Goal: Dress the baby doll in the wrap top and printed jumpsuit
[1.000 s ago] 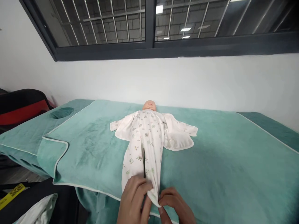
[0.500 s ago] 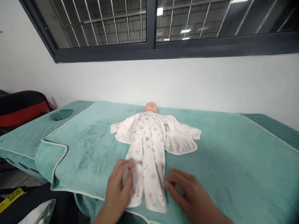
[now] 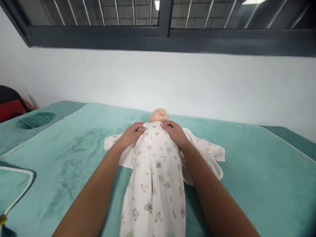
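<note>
A baby doll (image 3: 159, 115) lies on its back, head toward the wall, in a white long-sleeved baby shirt (image 3: 207, 151) with its sleeves spread to both sides. White printed baby pants (image 3: 158, 177) lie over its front, from just below the neck down past the lower picture edge. At the left upper edge of the pants, my left hand (image 3: 134, 133) is closed, thumb and fingers pinching the cloth. My right hand (image 3: 174, 131) is closed on the opposite upper edge, beside the doll's neck. The doll's limbs are hidden under the clothing.
A green plush cover (image 3: 259, 177) spreads over the bed, with a round hole (image 3: 37, 120) at the left. Behind it stand a white wall (image 3: 118, 79) and a dark window frame (image 3: 98, 38). A black and red chair (image 3: 11, 105) is at the far left.
Both hands have moved up from beside the pant legs to the pants' upper edge near the neck. The view has come closer, and the pants' lower end is out of the picture.
</note>
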A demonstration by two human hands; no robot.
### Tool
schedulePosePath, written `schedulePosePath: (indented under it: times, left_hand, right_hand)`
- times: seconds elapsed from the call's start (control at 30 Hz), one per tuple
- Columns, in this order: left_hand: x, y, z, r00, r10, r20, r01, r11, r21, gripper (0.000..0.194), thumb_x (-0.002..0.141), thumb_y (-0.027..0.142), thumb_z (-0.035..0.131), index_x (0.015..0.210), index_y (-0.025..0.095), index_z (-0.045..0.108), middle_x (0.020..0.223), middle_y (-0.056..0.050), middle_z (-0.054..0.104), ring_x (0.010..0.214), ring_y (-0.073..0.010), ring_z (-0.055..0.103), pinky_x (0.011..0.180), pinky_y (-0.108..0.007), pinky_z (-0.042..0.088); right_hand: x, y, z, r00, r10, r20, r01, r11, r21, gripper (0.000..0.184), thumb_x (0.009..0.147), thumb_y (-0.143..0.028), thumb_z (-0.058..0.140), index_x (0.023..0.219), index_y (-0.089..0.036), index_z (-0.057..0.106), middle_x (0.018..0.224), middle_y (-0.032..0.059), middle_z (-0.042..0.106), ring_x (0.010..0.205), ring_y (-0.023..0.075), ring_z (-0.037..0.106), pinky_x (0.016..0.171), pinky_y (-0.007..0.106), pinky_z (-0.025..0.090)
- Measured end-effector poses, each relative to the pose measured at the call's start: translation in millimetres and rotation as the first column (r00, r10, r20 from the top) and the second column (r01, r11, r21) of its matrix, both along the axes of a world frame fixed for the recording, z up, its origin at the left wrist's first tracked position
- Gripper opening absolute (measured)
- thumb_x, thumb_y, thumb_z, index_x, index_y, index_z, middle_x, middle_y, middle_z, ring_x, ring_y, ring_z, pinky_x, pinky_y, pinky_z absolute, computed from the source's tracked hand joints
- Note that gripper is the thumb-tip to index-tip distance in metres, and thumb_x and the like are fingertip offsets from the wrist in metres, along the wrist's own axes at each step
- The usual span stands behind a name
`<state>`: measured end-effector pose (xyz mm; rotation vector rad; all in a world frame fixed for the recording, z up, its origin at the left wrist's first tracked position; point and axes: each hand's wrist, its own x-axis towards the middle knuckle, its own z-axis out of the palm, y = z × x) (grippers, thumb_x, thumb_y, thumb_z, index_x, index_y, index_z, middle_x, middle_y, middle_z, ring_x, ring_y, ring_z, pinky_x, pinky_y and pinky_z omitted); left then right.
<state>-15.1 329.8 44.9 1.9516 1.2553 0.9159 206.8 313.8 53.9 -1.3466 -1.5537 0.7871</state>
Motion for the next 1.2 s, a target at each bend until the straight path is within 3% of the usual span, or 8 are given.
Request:
schedulePosePath:
  times: [0.23,0.33,0.53,0.6,0.7,0.83,0.93,1.2]
  left_hand:
    - [-7,-3,5.7,0.996,-0.083,-0.027,0.080,0.992,-0.100,0.026,0.086,0.043,0.047,0.090,0.023,0.063,0.138,-0.002,0.051,0.120,-0.0218,0.052,0.104,-0.033,0.039]
    - [-10,-5,9.8,0.992,-0.117,-0.052,0.110,0.986,-0.125,0.025,0.087,0.042,0.046,0.095,0.024,0.062,0.136,0.000,0.052,0.118,-0.0199,0.054,0.101,-0.031,0.041]
    - [-11,-3,4.3,0.988,-0.114,-0.106,0.110,0.993,-0.043,0.022,0.087,0.038,0.045,0.088,0.023,0.061,0.132,-0.001,0.054,0.110,-0.0181,0.056,0.092,-0.029,0.046]
    - [-8,0,-2.5,0.992,-0.071,-0.107,0.073,0.997,0.019,0.021,0.089,0.037,0.042,0.089,0.023,0.058,0.124,-0.003,0.059,0.105,-0.0181,0.058,0.090,-0.030,0.046]
    - [3,4,-11.9,0.983,0.123,-0.134,-0.104,0.985,0.135,0.023,0.094,0.037,0.036,0.096,0.022,0.052,0.099,-0.004,0.065,0.087,-0.0197,0.061,0.079,-0.033,0.046]
    - [18,6,-16.8,0.890,0.372,-0.263,-0.313,0.919,0.241,0.028,0.097,0.039,0.028,0.104,0.019,0.047,0.077,-0.006,0.063,0.069,-0.0239,0.059,0.066,-0.033,0.042]
    - [21,8,-18.1,0.836,0.433,-0.337,-0.346,0.893,0.288,0.032,0.098,0.040,0.026,0.107,0.019,0.047,0.070,-0.005,0.061,0.066,-0.0252,0.059,0.065,-0.033,0.040]
    - [11,11,-24.1,0.927,0.249,-0.282,-0.131,0.916,0.379,0.017,0.094,0.028,0.040,0.096,0.022,0.056,0.099,-0.006,0.066,0.090,-0.0232,0.059,0.078,-0.033,0.042]
  right_hand:
    - [12,5,0.7,0.991,0.128,0.035,-0.126,0.990,-0.059,0.031,0.078,-0.048,0.063,0.067,-0.021,0.050,0.118,0.0027,0.064,0.112,0.0264,0.055,0.093,0.038,0.038]
    - [16,5,-0.2,0.983,0.163,-0.080,-0.164,0.986,-0.006,0.027,0.079,-0.044,0.062,0.070,-0.022,0.050,0.121,0.0028,0.065,0.115,0.0254,0.055,0.092,0.037,0.040]
    - [26,8,-11.7,0.962,0.103,-0.251,-0.113,0.993,-0.029,0.027,0.079,-0.044,0.061,0.074,-0.023,0.044,0.113,0.0062,0.069,0.098,0.0245,0.063,0.084,0.040,0.047]
    - [27,10,-15.7,0.954,0.110,-0.280,-0.119,0.993,-0.014,0.026,0.079,-0.042,0.060,0.074,-0.024,0.042,0.113,0.0066,0.070,0.096,0.0240,0.064,0.084,0.041,0.047]
    - [24,12,-20.9,0.965,0.088,-0.247,-0.077,0.996,0.054,0.024,0.080,-0.037,0.060,0.072,-0.024,0.041,0.110,0.0062,0.070,0.099,0.0228,0.063,0.088,0.040,0.045]
    - [21,12,-24.9,0.990,0.010,-0.139,0.009,0.990,0.138,0.021,0.081,-0.033,0.059,0.072,-0.023,0.042,0.106,0.0056,0.070,0.103,0.0217,0.061,0.091,0.039,0.042]
    - [17,10,-26.6,0.991,-0.079,-0.105,0.095,0.983,0.159,0.021,0.081,-0.032,0.057,0.071,-0.023,0.041,0.102,0.0051,0.070,0.100,0.0210,0.061,0.091,0.038,0.041]
    - [8,4,-31.3,0.924,-0.378,0.049,0.355,0.900,0.253,0.011,0.081,-0.030,0.049,0.088,-0.022,0.055,0.104,0.0080,0.064,0.100,0.0220,0.057,0.092,0.038,0.042]
